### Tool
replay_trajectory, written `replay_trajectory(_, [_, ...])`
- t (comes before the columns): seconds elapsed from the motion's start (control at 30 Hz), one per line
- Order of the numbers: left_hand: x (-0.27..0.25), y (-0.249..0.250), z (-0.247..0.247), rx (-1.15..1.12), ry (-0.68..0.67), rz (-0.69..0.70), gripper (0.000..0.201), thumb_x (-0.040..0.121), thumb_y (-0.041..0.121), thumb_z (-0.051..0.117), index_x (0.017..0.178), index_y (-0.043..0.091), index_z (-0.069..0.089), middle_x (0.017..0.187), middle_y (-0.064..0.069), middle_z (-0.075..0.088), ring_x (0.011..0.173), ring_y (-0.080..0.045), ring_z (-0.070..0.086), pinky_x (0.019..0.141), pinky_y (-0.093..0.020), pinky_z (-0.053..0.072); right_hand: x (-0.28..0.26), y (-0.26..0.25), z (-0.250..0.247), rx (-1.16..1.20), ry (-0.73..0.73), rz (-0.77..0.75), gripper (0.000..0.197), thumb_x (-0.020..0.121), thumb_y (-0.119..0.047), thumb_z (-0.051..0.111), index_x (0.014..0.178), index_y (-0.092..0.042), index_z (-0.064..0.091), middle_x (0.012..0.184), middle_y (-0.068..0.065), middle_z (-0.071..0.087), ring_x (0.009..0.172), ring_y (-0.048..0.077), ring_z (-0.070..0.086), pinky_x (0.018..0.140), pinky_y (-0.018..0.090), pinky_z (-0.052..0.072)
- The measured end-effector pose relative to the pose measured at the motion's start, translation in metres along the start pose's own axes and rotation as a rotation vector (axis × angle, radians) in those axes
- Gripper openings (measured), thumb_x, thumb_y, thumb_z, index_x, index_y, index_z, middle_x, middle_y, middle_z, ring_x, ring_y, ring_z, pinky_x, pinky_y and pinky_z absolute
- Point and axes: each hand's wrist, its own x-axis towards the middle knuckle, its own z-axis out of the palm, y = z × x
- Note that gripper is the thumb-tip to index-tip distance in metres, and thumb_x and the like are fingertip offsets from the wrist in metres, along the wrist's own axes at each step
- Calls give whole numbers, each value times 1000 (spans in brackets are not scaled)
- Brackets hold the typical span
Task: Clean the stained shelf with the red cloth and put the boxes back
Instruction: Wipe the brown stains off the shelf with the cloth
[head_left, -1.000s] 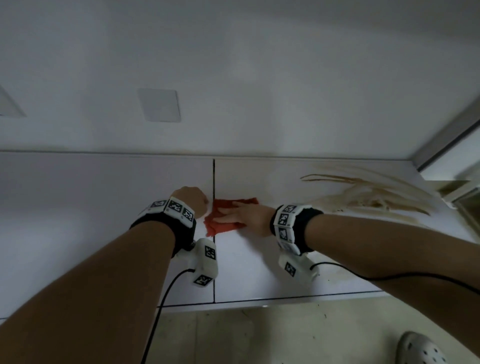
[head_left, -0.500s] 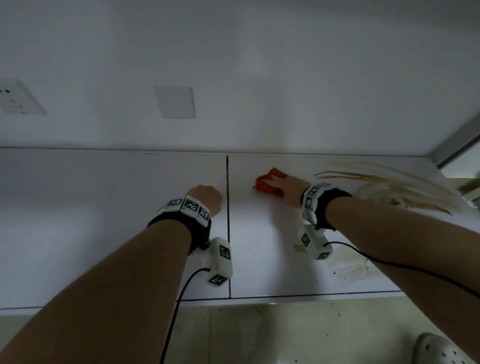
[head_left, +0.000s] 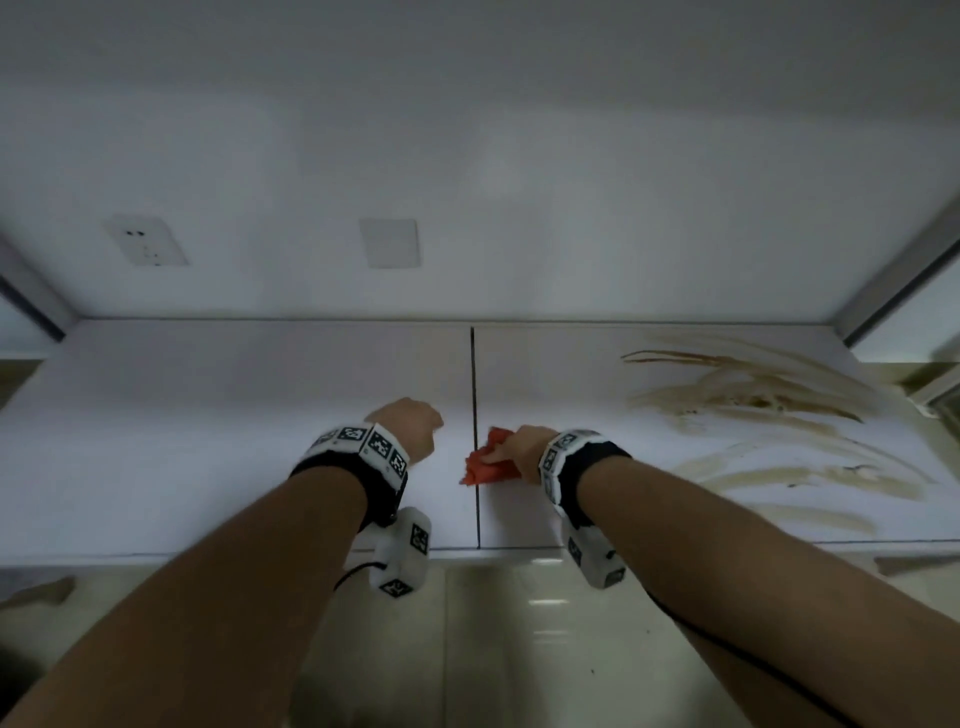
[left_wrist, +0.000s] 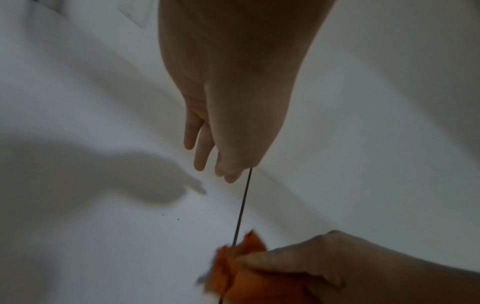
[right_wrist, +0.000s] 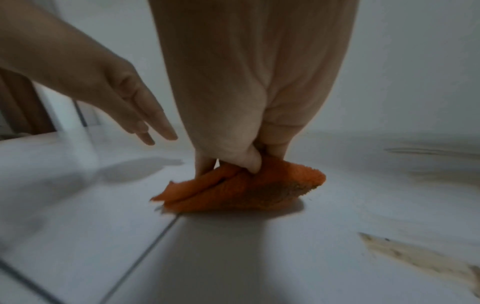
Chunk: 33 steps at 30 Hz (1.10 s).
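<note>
My right hand (head_left: 519, 449) pinches a bunched red cloth (head_left: 485, 462) between thumb and fingers and holds it down on the white shelf (head_left: 208, 441), right on the seam. The right wrist view shows the cloth (right_wrist: 246, 189) folded, with a dirty brown patch on its side. Brown smeared stains (head_left: 753, 395) cover the shelf's right part, with more streaks (head_left: 810, 478) nearer the front. My left hand (head_left: 408, 426) hovers just left of the seam, its fingers (left_wrist: 202, 156) straight and holding nothing. No boxes are in view.
A dark seam (head_left: 474, 395) splits the shelf into two panels. On the wall behind are a socket (head_left: 145, 241) and a blank plate (head_left: 389, 243). Metal frames close in both ends of the shelf. Tiled floor (head_left: 519, 649) lies below the front edge.
The right hand bunched up the flat cloth, carried it toward the back of the shelf, then pulled it forward to the seam. The left hand stayed by the seam.
</note>
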Motion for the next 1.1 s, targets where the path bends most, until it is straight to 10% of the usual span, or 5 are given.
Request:
replay_trajectory(0.17, [-71,-20,-8,-76,147,-30,44,96,12,39,139,21,48,146,-3,44,137,-21,37,114,-32,28,-50,-44,1,28,91,-134,43,95,-43,48,135,-29,50,137,3,52,126,27,48,105,30,34])
replay_trajectory(0.43, [-184,-49,-33,-177,227,-102,45,96,11,39,139,20,47,149,-3,40,139,-21,34,117,-32,25,-144,-101,-11,6,238,-208,34,93,-9,50,124,-16,61,126,7,60,112,27,58,91,32,47])
replay_trajectory(0.63, [-267,-42,-59,-228,373,-60,45,95,9,42,138,20,49,148,-2,43,139,-19,35,115,-27,23,-217,-147,-30,12,381,-287,34,83,-21,65,113,-38,66,115,-7,65,109,16,62,94,30,50])
replay_trajectory(1.1, [-411,-7,-77,-413,574,-86,48,91,3,48,135,20,53,139,-3,53,128,-20,49,104,-24,35,-338,-219,-30,-110,608,-461,49,90,1,42,131,-21,56,132,8,57,120,26,53,97,29,40])
